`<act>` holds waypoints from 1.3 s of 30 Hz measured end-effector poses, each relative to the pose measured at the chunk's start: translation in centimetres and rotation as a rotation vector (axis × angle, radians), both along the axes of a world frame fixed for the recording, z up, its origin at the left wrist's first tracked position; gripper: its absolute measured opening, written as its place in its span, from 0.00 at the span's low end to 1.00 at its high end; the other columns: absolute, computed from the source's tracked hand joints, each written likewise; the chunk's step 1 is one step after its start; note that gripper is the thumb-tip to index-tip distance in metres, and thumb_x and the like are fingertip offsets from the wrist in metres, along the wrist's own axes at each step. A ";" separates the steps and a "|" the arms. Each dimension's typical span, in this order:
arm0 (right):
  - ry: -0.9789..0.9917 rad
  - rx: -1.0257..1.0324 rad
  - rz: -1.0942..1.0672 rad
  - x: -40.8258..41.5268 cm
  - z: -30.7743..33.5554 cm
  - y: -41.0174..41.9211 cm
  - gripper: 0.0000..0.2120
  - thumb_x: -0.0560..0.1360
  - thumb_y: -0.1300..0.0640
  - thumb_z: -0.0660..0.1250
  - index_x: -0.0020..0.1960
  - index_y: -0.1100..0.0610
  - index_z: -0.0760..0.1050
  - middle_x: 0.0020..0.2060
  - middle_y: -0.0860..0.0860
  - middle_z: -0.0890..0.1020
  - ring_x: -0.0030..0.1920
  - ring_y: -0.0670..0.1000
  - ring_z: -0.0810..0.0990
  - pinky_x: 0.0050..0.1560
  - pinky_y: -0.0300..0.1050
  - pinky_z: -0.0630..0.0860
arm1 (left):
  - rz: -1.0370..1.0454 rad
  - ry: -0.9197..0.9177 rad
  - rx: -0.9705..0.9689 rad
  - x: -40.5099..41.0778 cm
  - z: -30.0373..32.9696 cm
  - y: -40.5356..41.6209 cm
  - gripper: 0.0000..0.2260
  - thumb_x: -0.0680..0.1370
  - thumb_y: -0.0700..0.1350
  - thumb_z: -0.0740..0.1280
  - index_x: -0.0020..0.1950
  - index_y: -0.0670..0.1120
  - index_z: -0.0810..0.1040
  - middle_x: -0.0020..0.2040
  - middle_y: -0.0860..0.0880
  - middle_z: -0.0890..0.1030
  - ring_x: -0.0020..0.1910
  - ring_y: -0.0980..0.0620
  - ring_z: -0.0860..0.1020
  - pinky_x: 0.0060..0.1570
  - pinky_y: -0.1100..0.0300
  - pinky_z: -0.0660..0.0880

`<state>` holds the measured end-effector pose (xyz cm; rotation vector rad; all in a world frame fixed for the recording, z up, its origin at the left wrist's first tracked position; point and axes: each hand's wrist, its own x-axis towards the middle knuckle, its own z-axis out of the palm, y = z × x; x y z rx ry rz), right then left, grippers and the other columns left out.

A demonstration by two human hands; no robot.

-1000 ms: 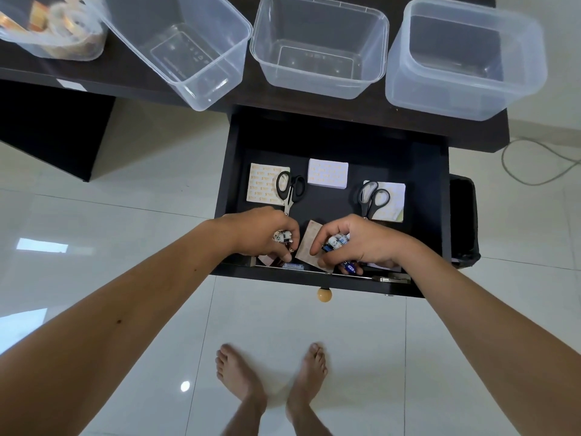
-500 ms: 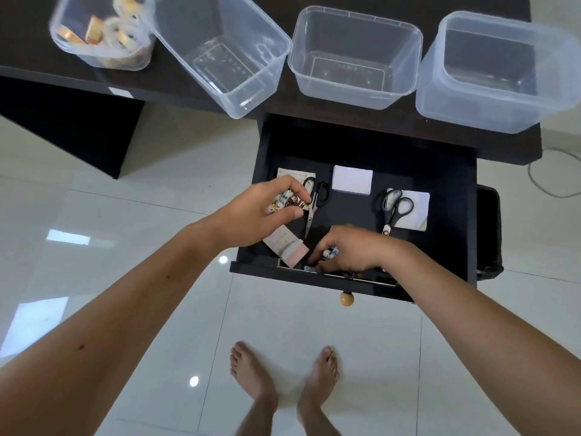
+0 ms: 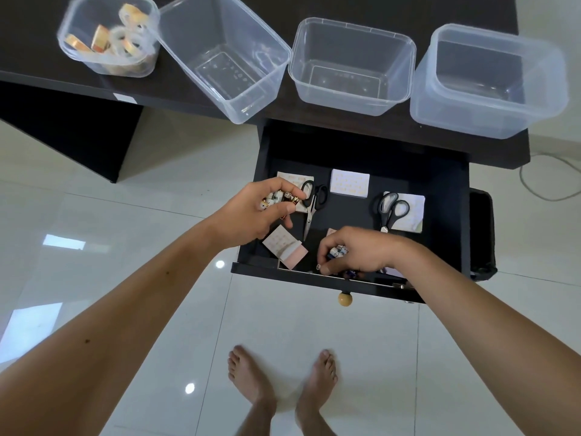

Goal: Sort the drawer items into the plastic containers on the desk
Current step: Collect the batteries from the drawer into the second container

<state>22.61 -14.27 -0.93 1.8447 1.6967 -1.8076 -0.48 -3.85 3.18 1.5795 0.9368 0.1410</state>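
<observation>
My left hand point(image 3: 257, 212) is raised over the left side of the open black drawer point(image 3: 446, 184), closed on a bunch of small batteries point(image 3: 278, 198). My right hand point(image 3: 355, 254) rests low at the drawer's front edge, its fingers curled on more batteries point(image 3: 338, 251). In the drawer lie two pairs of black-handled scissors point(image 3: 314, 199) point(image 3: 390, 210), white sticker sheets point(image 3: 350, 183) and a pink-white pad point(image 3: 284, 247). On the dark desk stand three empty clear containers point(image 3: 226, 55) point(image 3: 352, 64) point(image 3: 490, 80) and a small tub point(image 3: 110, 36) with tape rolls.
The drawer's round wooden knob point(image 3: 345, 298) sticks out toward me above white floor tiles. My bare feet point(image 3: 283, 382) stand below it. A black bin point(image 3: 481, 234) sits right of the drawer, and a grey cable point(image 3: 547, 184) trails on the floor at far right.
My left hand has lifted with its batteries from the drawer's front edge up and back over the left scissors. My right hand stays low at the front, still gathering batteries. The view tilted upward.
</observation>
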 end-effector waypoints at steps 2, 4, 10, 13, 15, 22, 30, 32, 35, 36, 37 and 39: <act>0.030 0.013 -0.069 0.1 0.2 -0.4 0.04 0.76 0.50 0.78 0.46 0.46 0.83 0.47 0.55 0.85 0.35 0.47 0.81 0.32 0.42 0.78 | 0.032 -0.013 -0.034 -0.1 0.0 0.1 0.09 0.85 0.44 0.66 0.61 0.55 0.80 0.44 0.46 0.84 0.23 0.58 0.72 0.25 0.65 0.68; 0.062 0.017 -0.136 0.1 0.8 -0.7 0.05 0.76 0.51 0.79 0.47 0.47 0.83 0.44 0.55 0.85 0.35 0.48 0.81 0.31 0.41 0.77 | 0.048 -0.029 -0.063 -0.4 -0.1 0.2 0.09 0.84 0.44 0.67 0.59 0.58 0.82 0.41 0.45 0.84 0.23 0.57 0.66 0.24 0.63 0.65; 0.147 0.065 -0.285 0.1 4.0 -0.3 0.10 0.77 0.54 0.78 0.56 0.44 0.86 0.44 0.52 0.86 0.32 0.43 0.80 0.32 0.40 0.78 | 0.078 -0.071 -0.116 -1.2 0.8 0.3 0.09 0.83 0.42 0.68 0.62 0.51 0.82 0.38 0.48 0.82 0.22 0.58 0.68 0.23 0.64 0.63; 0.184 0.087 -0.334 -0.4 6.0 0.5 0.08 0.76 0.55 0.79 0.54 0.46 0.86 0.40 0.48 0.85 0.36 0.47 0.83 0.30 0.41 0.78 | 0.122 -0.112 -0.170 -2.1 1.4 0.6 0.10 0.83 0.41 0.69 0.63 0.48 0.82 0.38 0.47 0.81 0.24 0.57 0.71 0.25 0.63 0.62; 0.185 0.108 -0.370 -0.9 7.3 1.4 0.08 0.76 0.55 0.79 0.53 0.46 0.86 0.42 0.52 0.85 0.38 0.50 0.84 0.30 0.43 0.78 | 0.113 -0.136 -0.200 -3.1 2.0 1.1 0.09 0.82 0.44 0.70 0.62 0.51 0.83 0.37 0.43 0.82 0.28 0.52 0.67 0.26 0.61 0.62; 0.231 0.253 -0.374 -3.1 14.5 5.7 0.11 0.79 0.55 0.75 0.61 0.46 0.82 0.41 0.53 0.86 0.35 0.48 0.83 0.31 0.44 0.77 | 0.071 -0.164 -0.122 -6.1 8.7 4.3 0.08 0.83 0.45 0.70 0.61 0.49 0.83 0.47 0.36 0.84 0.33 0.48 0.74 0.27 0.62 0.65; 0.275 0.417 -0.516 -5.2 20.2 15.1 0.11 0.77 0.56 0.77 0.58 0.55 0.81 0.42 0.58 0.85 0.37 0.53 0.84 0.27 0.43 0.75 | 0.244 -0.145 0.117 -6.0 16.0 13.6 0.08 0.82 0.45 0.70 0.61 0.52 0.83 0.49 0.46 0.84 0.37 0.53 0.80 0.29 0.64 0.72; 0.265 0.463 -0.581 -5.8 20.4 17.7 0.11 0.77 0.55 0.78 0.57 0.55 0.81 0.43 0.56 0.86 0.38 0.53 0.85 0.27 0.43 0.76 | 0.318 -0.114 0.216 -4.9 16.2 15.8 0.07 0.83 0.45 0.69 0.61 0.52 0.82 0.45 0.49 0.83 0.32 0.58 0.79 0.27 0.64 0.71; 0.234 0.487 -0.651 -6.8 19.3 21.4 0.10 0.78 0.57 0.77 0.57 0.55 0.81 0.48 0.57 0.86 0.40 0.55 0.87 0.32 0.46 0.83 | 0.358 -0.099 0.293 -3.0 15.6 18.3 0.07 0.84 0.44 0.68 0.62 0.50 0.81 0.45 0.52 0.82 0.34 0.62 0.81 0.29 0.65 0.76; 0.238 0.471 -0.679 -7.1 18.8 22.4 0.10 0.78 0.57 0.77 0.57 0.55 0.81 0.50 0.59 0.86 0.40 0.55 0.88 0.34 0.47 0.84 | 0.351 -0.098 0.295 -2.4 15.2 18.9 0.07 0.84 0.43 0.68 0.62 0.49 0.81 0.46 0.51 0.83 0.36 0.61 0.82 0.30 0.64 0.77; 0.238 0.450 -0.697 -7.4 18.2 23.1 0.10 0.78 0.58 0.76 0.58 0.56 0.80 0.51 0.59 0.85 0.40 0.56 0.88 0.34 0.48 0.85 | 0.340 -0.084 0.292 -1.9 14.5 19.4 0.07 0.84 0.42 0.67 0.61 0.49 0.80 0.47 0.51 0.83 0.38 0.60 0.83 0.31 0.63 0.78; 0.212 0.427 -0.687 -7.8 17.0 24.0 0.10 0.78 0.59 0.76 0.58 0.56 0.80 0.52 0.58 0.85 0.41 0.58 0.89 0.36 0.51 0.86 | 0.315 -0.028 0.287 -1.2 12.9 20.0 0.07 0.84 0.42 0.67 0.61 0.50 0.80 0.50 0.50 0.83 0.39 0.58 0.83 0.32 0.65 0.78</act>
